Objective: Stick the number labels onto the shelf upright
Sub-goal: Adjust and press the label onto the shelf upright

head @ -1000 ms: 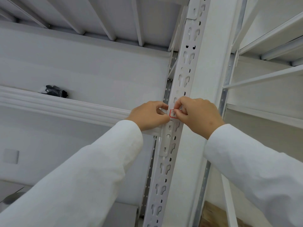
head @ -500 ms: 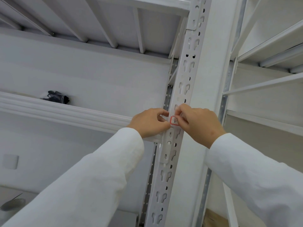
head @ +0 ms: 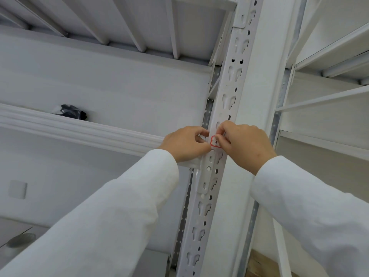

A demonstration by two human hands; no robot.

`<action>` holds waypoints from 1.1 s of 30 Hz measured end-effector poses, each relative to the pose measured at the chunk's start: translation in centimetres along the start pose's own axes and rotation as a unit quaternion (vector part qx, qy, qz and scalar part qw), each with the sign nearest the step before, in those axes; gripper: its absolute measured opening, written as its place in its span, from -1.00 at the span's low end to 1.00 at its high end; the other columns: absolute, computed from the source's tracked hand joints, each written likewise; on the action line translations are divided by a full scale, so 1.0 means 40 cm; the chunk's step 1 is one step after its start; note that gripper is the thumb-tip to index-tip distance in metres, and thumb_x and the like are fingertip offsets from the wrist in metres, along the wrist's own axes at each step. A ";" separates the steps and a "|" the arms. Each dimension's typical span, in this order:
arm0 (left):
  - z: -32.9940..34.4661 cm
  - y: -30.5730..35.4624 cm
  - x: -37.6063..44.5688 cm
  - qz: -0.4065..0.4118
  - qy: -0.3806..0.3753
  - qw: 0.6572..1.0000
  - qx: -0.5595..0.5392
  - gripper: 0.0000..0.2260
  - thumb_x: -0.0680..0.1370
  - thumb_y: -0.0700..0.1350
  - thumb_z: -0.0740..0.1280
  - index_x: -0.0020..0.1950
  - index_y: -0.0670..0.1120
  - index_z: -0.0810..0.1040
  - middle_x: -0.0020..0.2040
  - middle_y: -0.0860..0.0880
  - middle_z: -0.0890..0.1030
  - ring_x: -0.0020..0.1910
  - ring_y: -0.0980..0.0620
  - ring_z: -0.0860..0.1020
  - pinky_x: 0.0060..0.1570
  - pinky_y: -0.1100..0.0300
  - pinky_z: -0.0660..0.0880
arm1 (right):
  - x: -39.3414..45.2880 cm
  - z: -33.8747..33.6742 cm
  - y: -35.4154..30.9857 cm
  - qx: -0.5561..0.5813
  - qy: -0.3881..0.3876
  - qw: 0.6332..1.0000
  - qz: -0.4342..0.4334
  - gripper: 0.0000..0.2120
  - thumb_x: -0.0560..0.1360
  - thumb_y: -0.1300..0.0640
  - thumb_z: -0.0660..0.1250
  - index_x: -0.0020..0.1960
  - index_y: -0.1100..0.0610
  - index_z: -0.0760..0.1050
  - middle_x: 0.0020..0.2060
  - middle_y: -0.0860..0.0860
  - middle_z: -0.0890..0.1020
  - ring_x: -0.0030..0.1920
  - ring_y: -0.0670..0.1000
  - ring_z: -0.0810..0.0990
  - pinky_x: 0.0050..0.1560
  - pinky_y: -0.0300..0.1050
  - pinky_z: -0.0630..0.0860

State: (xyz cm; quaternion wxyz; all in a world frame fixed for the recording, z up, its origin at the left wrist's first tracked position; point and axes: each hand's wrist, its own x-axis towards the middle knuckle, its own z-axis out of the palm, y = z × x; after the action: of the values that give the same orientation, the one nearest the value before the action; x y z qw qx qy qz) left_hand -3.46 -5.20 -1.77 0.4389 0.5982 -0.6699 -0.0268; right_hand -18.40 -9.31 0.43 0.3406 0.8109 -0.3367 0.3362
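1. Small red-bordered paper number label point(head: 215, 141) sits on the white slotted steel shelf upright point(head: 229, 100), at beam height.
2. Left hand point(head: 184, 143) pinches its left edge, right hand point(head: 244, 145) its right.
3. Barely moved since a second ago; likely smoothing it down.

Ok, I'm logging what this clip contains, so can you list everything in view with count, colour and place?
number label: one, white with a red border and dark handwriting, on the front face of the upright, between the two hands
shelf upright: one, white, perforated with slots, running up the middle
shelf beam: one, white, ribbed, meeting the upright from the left
dark bundle: one, black, on the shelf above the beam, left
upper shelf underside: one, white, ribbed, top
neighbouring shelving: white, right
wall plate: one, pale grey, lower left
sleeves: two, white
left hand: fingers curled at the label's left edge
right hand: fingers pressing the label's right side
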 end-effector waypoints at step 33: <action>-0.002 0.004 -0.003 0.000 -0.002 1.000 0.011 -0.66 0.47 -0.02 0.25 0.24 0.15 0.48 0.04 0.16 0.66 0.07 0.12 0.54 0.00 0.21 0.35 | -0.037 0.027 0.048 0.064 0.055 0.996 -0.016 -0.82 0.51 0.01 0.26 0.08 0.02 0.50 -0.59 -0.14 0.23 -0.49 0.08 0.38 -0.44 -0.15 0.32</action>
State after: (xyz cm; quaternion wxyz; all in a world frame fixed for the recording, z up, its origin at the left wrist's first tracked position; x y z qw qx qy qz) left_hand -3.56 -5.04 -1.70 0.4312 0.6029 -0.6709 -0.0205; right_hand -20.35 -10.70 -0.69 0.3111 0.8168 -0.2824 0.3954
